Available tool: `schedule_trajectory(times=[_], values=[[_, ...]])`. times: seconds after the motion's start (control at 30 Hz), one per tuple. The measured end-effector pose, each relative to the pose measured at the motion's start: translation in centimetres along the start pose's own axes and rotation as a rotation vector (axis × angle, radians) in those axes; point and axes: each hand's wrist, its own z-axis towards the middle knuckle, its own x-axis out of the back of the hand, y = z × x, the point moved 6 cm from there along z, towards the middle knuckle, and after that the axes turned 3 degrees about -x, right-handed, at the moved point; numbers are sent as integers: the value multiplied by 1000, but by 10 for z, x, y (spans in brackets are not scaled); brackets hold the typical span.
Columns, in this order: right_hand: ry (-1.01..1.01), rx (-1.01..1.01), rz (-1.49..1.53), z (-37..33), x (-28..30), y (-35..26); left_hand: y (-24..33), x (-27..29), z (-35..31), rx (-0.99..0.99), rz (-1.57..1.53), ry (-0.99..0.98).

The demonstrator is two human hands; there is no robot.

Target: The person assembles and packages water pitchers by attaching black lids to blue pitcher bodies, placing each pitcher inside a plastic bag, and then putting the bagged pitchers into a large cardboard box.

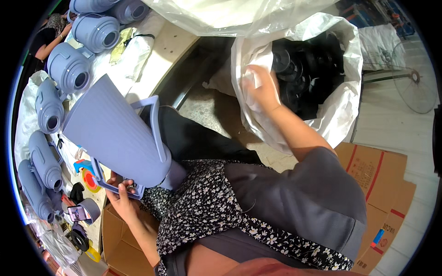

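Note:
A large lavender-blue flask casing [115,129], ribbed and tapering, leans across my lap against the floral apron [198,202]. It has a looped handle [157,133] on its upper side and another handle on its lower left. My left hand [122,198] is closed round that lower handle, near the casing's narrow end. Out to the right, my right hand [263,89] grips the folded rim of a white woven sack [340,124]. Inside the sack lie several black round plastic parts [294,69]. My right fingertips are partly blurred against the white material.
Several lavender-blue flasks [69,69] line the bench [170,43] at the left. Near them are a tape roll [90,180] and a phone [79,213] leaning on a cup. Cardboard boxes [382,179] and a fan [414,76] stand at the right. Another person [46,41] is at the far left.

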Motion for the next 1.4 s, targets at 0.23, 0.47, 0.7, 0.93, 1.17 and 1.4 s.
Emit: schedule_trajectory(times=[0.23, 0.47, 0.7, 0.93, 1.17, 1.4], values=[[194, -466, -1131, 1, 218, 229, 11, -22, 17, 16, -71, -47], [429, -26, -431, 45, 164, 41, 29, -19, 6, 66, -34, -195], [-242, 951, -121, -10, 29, -182, 54, -79, -17, -52, 412, -551], [-771, 1047, -421, -34, -99, -206, 64, -71, -18, -57, 349, -489], [-789, 880, -350, -39, -107, -200, 59, -61, -5, -227, 227, -544], [-866, 661, -360, -34, -117, -187, 42, -65, -9, 100, 351, -464]])
